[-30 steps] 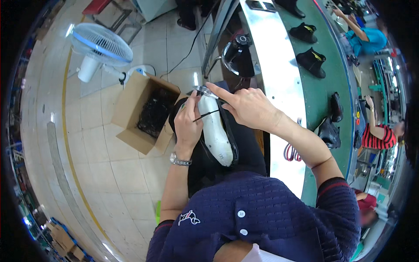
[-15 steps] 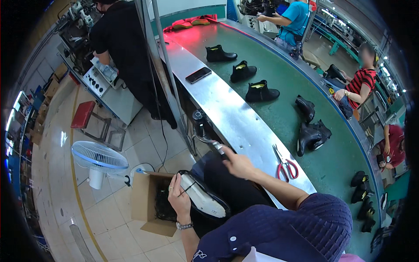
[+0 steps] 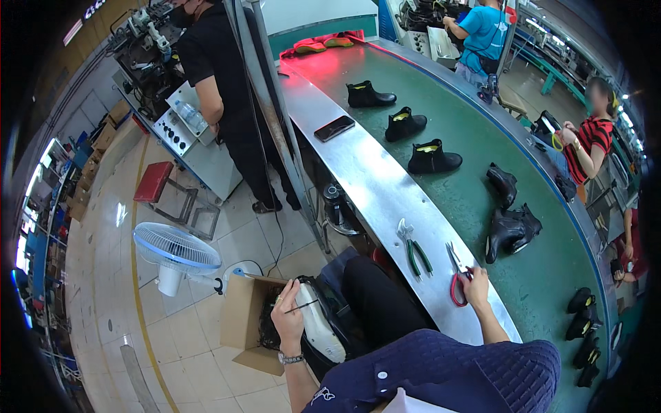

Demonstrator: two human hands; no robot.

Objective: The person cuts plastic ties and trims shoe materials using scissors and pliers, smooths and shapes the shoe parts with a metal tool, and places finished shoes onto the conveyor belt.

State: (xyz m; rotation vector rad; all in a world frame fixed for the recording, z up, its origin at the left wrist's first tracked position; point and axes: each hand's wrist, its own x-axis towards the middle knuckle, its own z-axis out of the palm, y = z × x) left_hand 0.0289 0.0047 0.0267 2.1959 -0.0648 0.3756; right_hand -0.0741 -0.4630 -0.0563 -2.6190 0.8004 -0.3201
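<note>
Right hand (image 3: 475, 286) reached red-handled scissors (image 3: 456, 281) (brown carton (image 3: 241, 320) beside left hand (image 3: 288, 318)).

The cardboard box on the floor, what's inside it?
The cardboard box is open and holds a pile of dark things, too blurry to name. The left hand and the white-soled shoe it holds cover the rest.

Your bench (image 3: 385, 186) runs as a bare steel strip beside a green conveyor belt (image 3: 475, 199). On the steel lie a dark phone (image 3: 334, 128), green-handled pliers (image 3: 414, 249) and red-handled scissors (image 3: 457, 279). Black boots (image 3: 432, 157) stand along the belt. The tiled floor (image 3: 103, 289) carries a white fan (image 3: 175, 251) and an open cardboard box (image 3: 248, 320).
</note>
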